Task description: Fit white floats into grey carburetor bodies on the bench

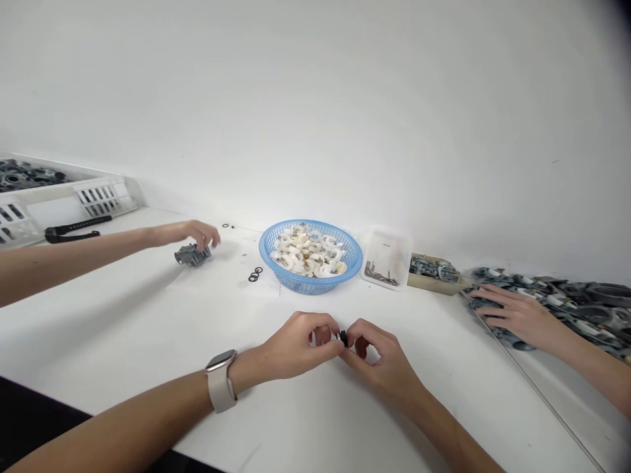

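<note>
Low over the middle of the white table, my left hand (308, 345), a watch on its wrist, and my right hand (377, 355) meet at the fingertips. Between them is a small black part (344, 338) with a thin pale edge on its left side; its kind is too small to make out. Both hands are closed in a pinch on it, and fingers cover much of it. Just beyond stands a blue plastic basket (310, 287) filled with white ring-shaped parts (310, 253). Several black rubber rings (255, 274) lie on the table left of the basket.
At left, another person's hand (194, 233) is over a grey metal casting (192, 255), near a black watch (76, 231) and white bins (103, 194). Right of the basket are a clear tray of hex keys (382, 276), a parts box (434, 284), and another hand (522, 318) on piled castings (586, 299).
</note>
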### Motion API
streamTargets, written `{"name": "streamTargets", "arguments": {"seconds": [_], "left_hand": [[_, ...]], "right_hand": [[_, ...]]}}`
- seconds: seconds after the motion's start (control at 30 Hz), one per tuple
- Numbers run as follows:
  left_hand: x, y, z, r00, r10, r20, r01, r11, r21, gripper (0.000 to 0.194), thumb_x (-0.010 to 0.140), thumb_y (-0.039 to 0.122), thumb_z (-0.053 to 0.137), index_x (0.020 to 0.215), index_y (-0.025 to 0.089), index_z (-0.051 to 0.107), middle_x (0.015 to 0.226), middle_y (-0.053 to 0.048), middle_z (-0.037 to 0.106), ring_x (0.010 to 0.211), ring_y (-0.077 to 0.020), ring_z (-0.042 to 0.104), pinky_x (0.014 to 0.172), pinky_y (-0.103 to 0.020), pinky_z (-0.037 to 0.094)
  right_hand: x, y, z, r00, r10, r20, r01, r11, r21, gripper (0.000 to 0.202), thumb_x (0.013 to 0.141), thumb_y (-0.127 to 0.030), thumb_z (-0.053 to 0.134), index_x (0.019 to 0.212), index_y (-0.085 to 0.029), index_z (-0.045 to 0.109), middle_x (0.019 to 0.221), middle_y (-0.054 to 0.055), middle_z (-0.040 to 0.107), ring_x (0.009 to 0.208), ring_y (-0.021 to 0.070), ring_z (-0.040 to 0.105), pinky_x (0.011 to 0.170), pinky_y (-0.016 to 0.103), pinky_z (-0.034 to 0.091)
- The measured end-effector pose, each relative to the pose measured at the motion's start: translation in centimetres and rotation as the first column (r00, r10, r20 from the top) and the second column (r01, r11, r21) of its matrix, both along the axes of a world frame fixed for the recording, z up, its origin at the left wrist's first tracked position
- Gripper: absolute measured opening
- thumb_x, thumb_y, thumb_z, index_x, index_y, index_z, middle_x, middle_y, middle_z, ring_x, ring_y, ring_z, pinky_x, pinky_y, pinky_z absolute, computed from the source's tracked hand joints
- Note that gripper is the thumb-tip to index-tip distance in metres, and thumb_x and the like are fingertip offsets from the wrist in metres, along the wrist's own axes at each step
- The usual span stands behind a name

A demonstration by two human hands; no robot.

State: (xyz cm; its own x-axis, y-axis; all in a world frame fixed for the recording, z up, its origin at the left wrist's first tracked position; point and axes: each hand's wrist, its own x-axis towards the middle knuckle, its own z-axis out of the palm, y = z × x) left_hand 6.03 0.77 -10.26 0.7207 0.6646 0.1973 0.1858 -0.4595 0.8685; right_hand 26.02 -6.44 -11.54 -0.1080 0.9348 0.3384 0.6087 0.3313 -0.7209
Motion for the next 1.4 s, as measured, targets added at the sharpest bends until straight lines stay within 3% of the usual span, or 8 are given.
{"name": "streamTargets", "arguments": {"seconds": [0.27,0.43,0.63,0.83,1.0,1.17,1.27,1.4], "left_hand": [[0.0,0.0,-0.4,1.0,0.005,-0.004,-0.005,0.999,0.039,0.014,0.09,0.027,0.064,0.103,0.024,0.067,0.07,0.006,0.061,0.067,-0.0123,0.054,0.068,-0.025,0.043],[-0.2,-0.1,-1.0,0.998,0.055,0.0,-0.054,0.97,0.239,0.033,0.088,0.03,0.066,0.121,0.026,0.062,0.079,0.003,0.064,0.071,-0.0145,0.06,0.068,-0.026,0.046],[-0.5,-0.2,0.0,0.998,0.049,0.043,-0.065,0.772,0.633,0.021,0.09,0.031,0.062,0.107,0.021,0.067,0.08,-0.003,0.07,0.07,-0.0175,0.065,0.07,-0.03,0.049],[-3.0,0.0,3.1,0.979,0.185,-0.085,-0.052,0.632,0.773,0.023,0.094,0.039,0.054,0.1,0.022,0.069,0.075,-0.005,0.071,0.068,-0.0195,0.064,0.067,-0.034,0.049],[-9.3,4.1,4.5,0.861,0.468,-0.2,-0.156,0.617,0.771,0.028,0.102,0.039,0.048,0.11,0.022,0.069,0.089,-0.008,0.073,0.081,-0.0205,0.065,0.081,-0.037,0.051],[-17.4,10.9,6.4,0.585,0.767,-0.263,-0.384,0.547,0.744,0.029,0.102,0.039,0.059,0.119,0.016,0.063,0.111,-0.007,0.067,0.094,-0.0202,0.067,0.085,-0.041,0.057],[-20.6,13.3,6.9,0.447,0.825,-0.347,-0.424,0.536,0.73,0.033,0.1,0.037,0.062,0.127,0.016,0.061,0.123,-0.009,0.064,0.102,-0.0225,0.067,0.087,-0.043,0.058],[-21.1,14.6,5.7,0.369,0.823,-0.431,-0.36,0.554,0.751,0.036,0.1,0.035,0.064,0.13,0.017,0.059,0.129,-0.01,0.062,0.109,-0.0248,0.065,0.091,-0.046,0.057]], "right_hand": [[0.4,0.1,0.1,1.0,0.002,0.031,-0.002,1.0,0.016,0.026,0.094,-0.04,0.062,0.076,-0.023,0.054,0.074,-0.001,0.058,0.06,0.013,0.05,0.058,0.027,0.046],[1.0,0.3,0.0,0.979,0.009,0.202,-0.018,0.999,0.043,0.02,0.094,-0.038,0.059,0.08,-0.024,0.056,0.079,0.001,0.062,0.059,0.0137,0.052,0.056,0.027,0.045],[2.0,0.9,-2.1,0.939,0.002,0.345,-0.05,0.99,0.13,0.014,0.091,-0.031,0.059,0.079,-0.025,0.057,0.078,-0.002,0.065,0.059,0.0132,0.058,0.055,0.024,0.047],[3.2,2.2,-2.9,0.922,0.012,0.386,-0.095,0.976,0.197,0.012,0.088,-0.035,0.066,0.079,-0.028,0.062,0.076,-0.002,0.069,0.064,0.0146,0.067,0.06,0.022,0.056],[3.1,2.1,-2.2,0.925,-0.034,0.378,-0.076,0.959,0.273,0.014,0.083,-0.04,0.073,0.095,-0.032,0.074,0.097,0.003,0.076,0.086,0.0233,0.075,0.072,0.026,0.062],[2.3,1.5,-1.5,0.905,0.025,0.425,-0.134,0.965,0.228,0.011,0.089,-0.037,0.066,0.094,-0.031,0.074,0.094,0.002,0.074,0.081,0.019,0.075,0.07,0.023,0.061],[2.0,1.4,-1.4,0.895,0.028,0.446,-0.148,0.961,0.235,0.009,0.089,-0.034,0.065,0.091,-0.03,0.073,0.091,0.001,0.073,0.078,0.0176,0.074,0.066,0.022,0.06],[1.8,1.4,-1.5,0.895,0.016,0.445,-0.154,0.949,0.276,0.008,0.089,-0.031,0.066,0.091,-0.029,0.073,0.092,0.002,0.073,0.077,0.0178,0.074,0.064,0.022,0.059]]}}
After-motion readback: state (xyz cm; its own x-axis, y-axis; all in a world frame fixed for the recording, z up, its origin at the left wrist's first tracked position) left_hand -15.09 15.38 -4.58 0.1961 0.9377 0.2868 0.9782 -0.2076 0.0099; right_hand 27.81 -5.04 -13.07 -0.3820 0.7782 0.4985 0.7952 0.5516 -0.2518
